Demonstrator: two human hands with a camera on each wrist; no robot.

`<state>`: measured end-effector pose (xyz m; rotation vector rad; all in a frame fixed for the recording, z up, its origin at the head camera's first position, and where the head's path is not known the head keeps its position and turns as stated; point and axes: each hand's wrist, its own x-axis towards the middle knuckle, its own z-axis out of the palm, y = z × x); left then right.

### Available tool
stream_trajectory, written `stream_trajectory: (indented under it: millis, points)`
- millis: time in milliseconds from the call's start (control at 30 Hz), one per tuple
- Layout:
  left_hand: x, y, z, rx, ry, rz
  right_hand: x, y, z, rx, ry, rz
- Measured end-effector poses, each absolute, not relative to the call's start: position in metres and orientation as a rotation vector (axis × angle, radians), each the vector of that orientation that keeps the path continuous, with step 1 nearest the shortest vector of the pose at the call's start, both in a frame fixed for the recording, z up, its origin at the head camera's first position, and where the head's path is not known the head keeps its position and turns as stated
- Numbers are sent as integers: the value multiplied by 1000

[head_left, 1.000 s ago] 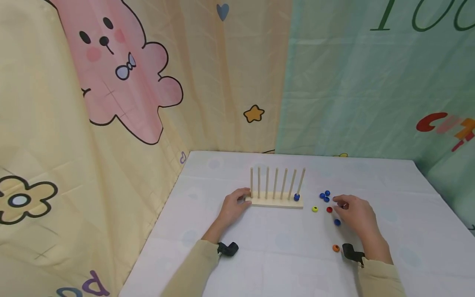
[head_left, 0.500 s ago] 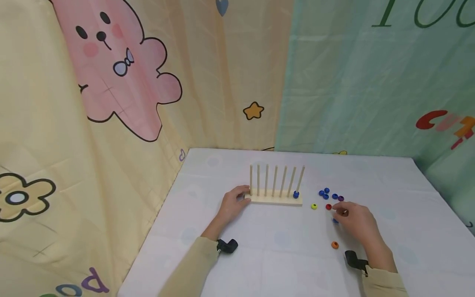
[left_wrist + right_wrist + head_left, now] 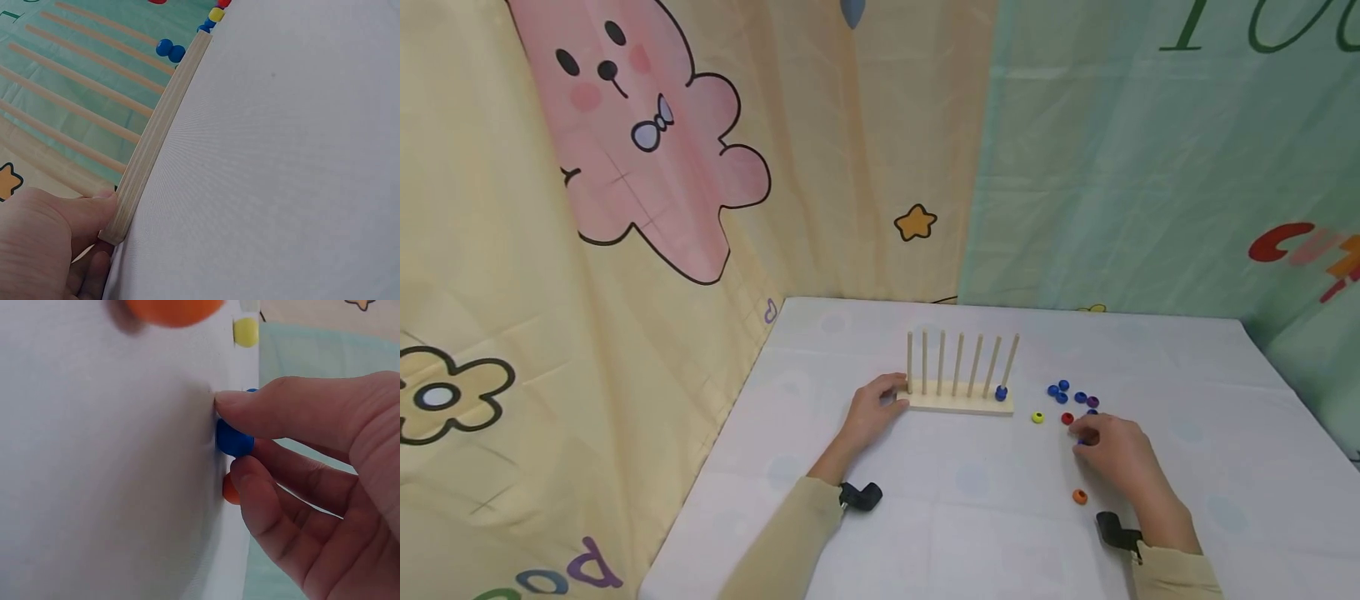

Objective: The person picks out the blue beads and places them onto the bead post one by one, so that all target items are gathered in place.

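My left hand [image 3: 871,410] grips the left end of a wooden peg rack [image 3: 955,405], a flat base with a row of upright pegs. The left wrist view shows thumb and fingers around the end of the base [image 3: 156,137]. Two blue beads [image 3: 170,50] are stacked on the rack's far-right peg. To the right of the rack is my right hand [image 3: 1116,450], low over the table. Its thumb and a finger pinch a blue bead [image 3: 234,439] at the cloth; in the head view the hand mostly hides this bead.
Several loose blue beads [image 3: 1062,397] lie right of the rack, beside a purple bead [image 3: 1092,402]. A yellow bead [image 3: 1037,417] and a red bead [image 3: 1067,418] lie closer, an orange bead [image 3: 1079,497] nearest. A white cloth [image 3: 970,525] covers the table; printed curtains [image 3: 865,150] hang behind.
My right hand has drawn back from the bead group to the nearer blue bead, uncovering blue and purple beads. My left hand stays on the rack. The head view has tilted slightly.
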<state>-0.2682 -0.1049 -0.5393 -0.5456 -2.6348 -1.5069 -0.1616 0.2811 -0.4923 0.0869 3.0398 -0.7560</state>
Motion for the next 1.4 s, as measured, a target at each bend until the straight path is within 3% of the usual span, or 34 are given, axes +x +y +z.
stream_trajectory:
  millis: [1400]
  points:
    - [-271,-105,-539,-560,-2642,-1486,-152,269,-472,114,3103,-756]
